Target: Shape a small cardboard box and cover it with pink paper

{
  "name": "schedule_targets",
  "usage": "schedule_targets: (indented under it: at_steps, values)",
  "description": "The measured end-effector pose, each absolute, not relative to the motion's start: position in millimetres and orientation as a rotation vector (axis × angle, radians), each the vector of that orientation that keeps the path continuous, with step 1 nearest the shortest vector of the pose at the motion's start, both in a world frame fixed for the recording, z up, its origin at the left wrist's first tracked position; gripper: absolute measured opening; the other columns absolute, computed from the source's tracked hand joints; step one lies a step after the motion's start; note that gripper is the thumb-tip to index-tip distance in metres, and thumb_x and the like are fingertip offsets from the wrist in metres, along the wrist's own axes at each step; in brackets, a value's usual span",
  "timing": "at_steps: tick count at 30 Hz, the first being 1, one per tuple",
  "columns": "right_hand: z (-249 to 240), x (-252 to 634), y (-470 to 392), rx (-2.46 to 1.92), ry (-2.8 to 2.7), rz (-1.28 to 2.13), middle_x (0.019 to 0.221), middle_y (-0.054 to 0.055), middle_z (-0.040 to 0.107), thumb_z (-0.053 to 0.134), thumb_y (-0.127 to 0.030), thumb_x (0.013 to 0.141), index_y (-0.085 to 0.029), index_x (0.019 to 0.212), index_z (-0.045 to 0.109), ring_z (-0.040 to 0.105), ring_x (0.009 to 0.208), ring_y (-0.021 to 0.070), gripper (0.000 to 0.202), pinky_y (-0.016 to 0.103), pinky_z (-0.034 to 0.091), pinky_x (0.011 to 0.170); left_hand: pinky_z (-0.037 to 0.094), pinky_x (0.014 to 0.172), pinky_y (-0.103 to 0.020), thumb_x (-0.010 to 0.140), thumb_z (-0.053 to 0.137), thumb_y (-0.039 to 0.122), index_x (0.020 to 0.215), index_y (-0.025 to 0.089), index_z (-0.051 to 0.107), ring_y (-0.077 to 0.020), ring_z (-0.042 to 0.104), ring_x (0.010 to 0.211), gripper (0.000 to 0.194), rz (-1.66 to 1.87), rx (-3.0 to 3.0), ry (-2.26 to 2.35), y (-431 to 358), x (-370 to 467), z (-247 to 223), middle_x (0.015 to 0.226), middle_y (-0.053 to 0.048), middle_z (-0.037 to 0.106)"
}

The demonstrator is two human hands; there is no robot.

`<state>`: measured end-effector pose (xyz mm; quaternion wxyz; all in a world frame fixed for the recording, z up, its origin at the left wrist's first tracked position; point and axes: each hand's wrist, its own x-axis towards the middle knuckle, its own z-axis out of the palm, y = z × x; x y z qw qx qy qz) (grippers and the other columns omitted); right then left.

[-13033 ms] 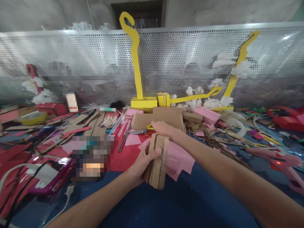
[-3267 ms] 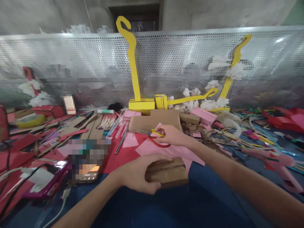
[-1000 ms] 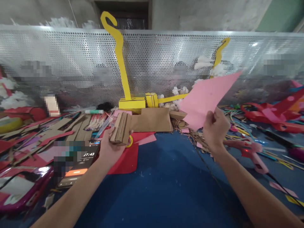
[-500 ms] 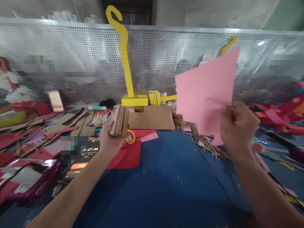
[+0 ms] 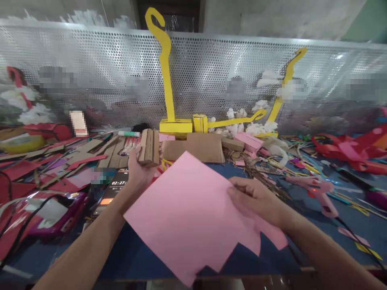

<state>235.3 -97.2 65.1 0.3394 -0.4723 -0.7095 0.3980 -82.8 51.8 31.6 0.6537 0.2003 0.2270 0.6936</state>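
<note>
Pink paper sheet (image 5: 187, 213) hangs in front of the person, low over the worktop (image 5: 133, 255), one corner pointing up and away and the lowest corner reaching across the near edge. The right hand (image 5: 256, 197) comes in from the lower right, its forearm slanting up to the left and the back of the hand turned outward. Its fingers pinch the sheet near the upper right edge, thumb on the near face and the others curled at the edge, so nearly all of the paper lies to the left of and below the grip. The sheet's lower right side is cut in jagged steps.

The left hand (image 5: 140, 167) reaches forward from the lower left, wrist raised, gripping a cardboard block (image 5: 149, 147) that stands roughly upright. Its thumb shows at the block's left side; the other fingers are mostly hidden, so how they close cannot be told. A yellow scissors handle (image 5: 166, 164) shows just right of this hand, partly covered by the paper.

Beside the left forearm lies a phone (image 5: 111, 193). Beyond the sheet sits a flat brown cardboard piece (image 5: 204, 147), with a yellow hook stand (image 5: 167, 80) behind it. A pink glue gun (image 5: 317, 189) rests to the right.
</note>
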Motion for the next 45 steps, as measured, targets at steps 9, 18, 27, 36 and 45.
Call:
schedule_targets:
  at_steps: [9,18,27,36,45]
  values:
    - [59,297,-64,-1.791,-2.174,0.108,0.075,0.003,0.071,0.043,-0.032,0.096,-0.020,0.082,0.067,0.064,0.069,0.0192,0.031,0.028,0.040,0.063,0.059,0.060,-0.035,0.086,0.056,0.036,0.112,0.010,0.071,-0.0282,0.075,0.081,0.039,1.615,0.572,0.490,52,-81,33,0.096,-0.015,0.077]
    - [104,356,-61,-1.904,-1.554,-0.327,0.099,0.014,0.078,0.053,-0.034,0.090,-0.019,0.112,0.075,0.070,0.089,0.0296,0.034,0.036,0.045,0.074,0.060,0.063,-0.035,0.083,0.061,0.039,0.109,0.014,0.071,-0.0275,0.074,0.082,0.038,1.650,0.569,0.440,42,-93,53,0.094,-0.013,0.076]
    - [108,272,23,-1.558,-1.387,0.237,0.061,0.000,0.059,0.059,-0.028,0.084,-0.017,0.074,0.064,0.050,0.059,0.0161,0.015,0.029,0.036,0.059,0.061,0.067,-0.036,0.084,0.060,0.041,0.113,0.015,0.071,-0.0264,0.073,0.082,0.040,1.639,0.627,0.378,33,-94,61,0.095,-0.012,0.077]
    - [34,98,-32,-1.080,-1.856,0.762,0.090,0.009,0.076,0.047,-0.043,0.099,-0.018,0.090,0.067,0.070,0.084,0.0209,0.033,0.038,0.056,0.084,0.061,0.070,-0.037,0.090,0.052,0.044,0.116,0.017,0.071,-0.0267,0.074,0.088,0.042,1.564,0.668,0.306,26,-94,64,0.110,-0.013,0.076]
    - [-9,8,-76,-0.935,-2.603,0.571,0.169,0.017,0.025,0.035,-0.057,0.103,-0.005,0.160,0.029,0.021,0.158,0.0296,0.077,0.054,0.016,0.128,0.060,0.069,-0.038,0.089,0.051,0.046,0.121,0.018,0.069,-0.0274,0.072,0.087,0.045,1.532,0.717,0.244,22,-104,76,0.118,-0.017,0.073]
